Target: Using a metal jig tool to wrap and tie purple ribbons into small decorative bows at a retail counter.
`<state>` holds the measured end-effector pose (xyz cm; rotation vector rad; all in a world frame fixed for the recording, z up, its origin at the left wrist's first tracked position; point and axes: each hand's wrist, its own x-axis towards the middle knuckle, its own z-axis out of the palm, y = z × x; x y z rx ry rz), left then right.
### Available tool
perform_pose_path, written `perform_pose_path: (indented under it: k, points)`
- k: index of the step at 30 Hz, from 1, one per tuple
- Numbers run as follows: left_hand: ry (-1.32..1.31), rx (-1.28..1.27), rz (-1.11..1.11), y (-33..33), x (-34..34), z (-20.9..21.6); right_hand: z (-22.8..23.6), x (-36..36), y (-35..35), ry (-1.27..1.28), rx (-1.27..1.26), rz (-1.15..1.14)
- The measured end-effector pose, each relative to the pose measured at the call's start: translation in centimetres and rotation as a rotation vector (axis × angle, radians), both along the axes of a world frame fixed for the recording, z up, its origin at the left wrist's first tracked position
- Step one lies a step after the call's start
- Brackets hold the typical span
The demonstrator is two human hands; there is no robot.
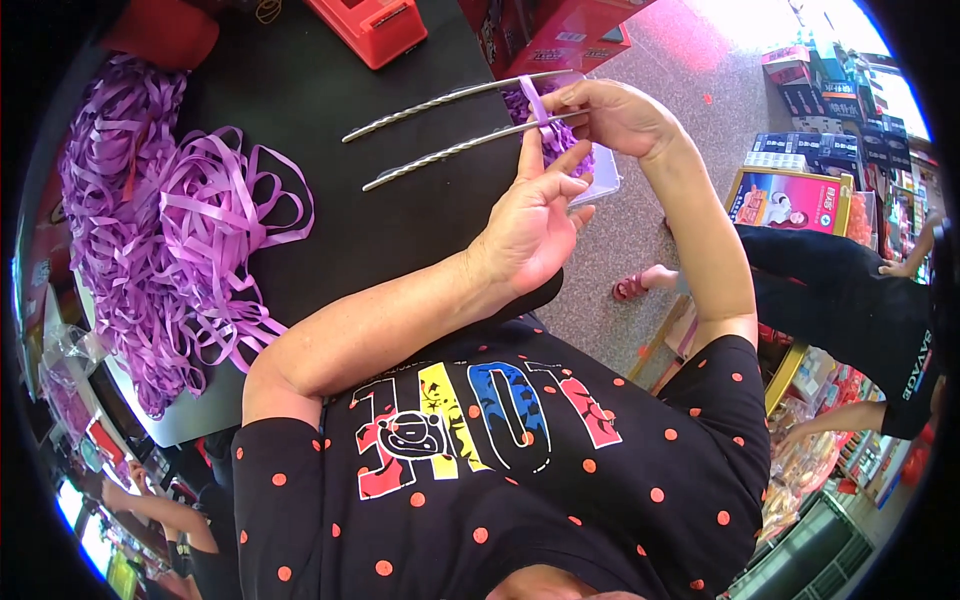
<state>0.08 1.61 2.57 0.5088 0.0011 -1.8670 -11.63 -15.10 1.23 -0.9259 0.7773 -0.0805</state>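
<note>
Two long metal rods with twisted ends, an upper rod (pixel 432 106) and a lower rod (pixel 450 154), lie side by side above the black table. A narrow purple ribbon (pixel 534 99) crosses both near their right ends. My right hand (pixel 622 118) is bent round at that end, its thumb and forefinger closed on the ribbon. Just below the lower rod is my left hand (pixel 532 225), palm turned up and fingers apart, with its forefinger reaching up to the ribbon. Behind my fingers sits a pile of purple ribbon (pixel 575 150) in a pale box (pixel 603 180), partly hidden.
Large tangled heaps of purple ribbon (pixel 215 205) cover the left of the black table (pixel 330 240). A red plastic container (pixel 375 30) and red boxes (pixel 545 40) stand at the far side. Stacked goods and a person in black (pixel 830 290) are at right; another person's arm (pixel 160 510) shows lower left.
</note>
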Motion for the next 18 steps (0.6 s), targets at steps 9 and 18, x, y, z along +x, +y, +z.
perform_pose_path:
  k: [9, 18]
  points:
    - [0.103, -0.007, 0.068, 0.0, -0.3, -0.1, 1.8, -0.1, 2.5, 0.057, -0.531, -0.015]
    - [0.115, -0.018, 0.037, -0.2, 0.0, 0.0, 0.1, 0.3, 2.2, 0.005, -0.279, -0.169]
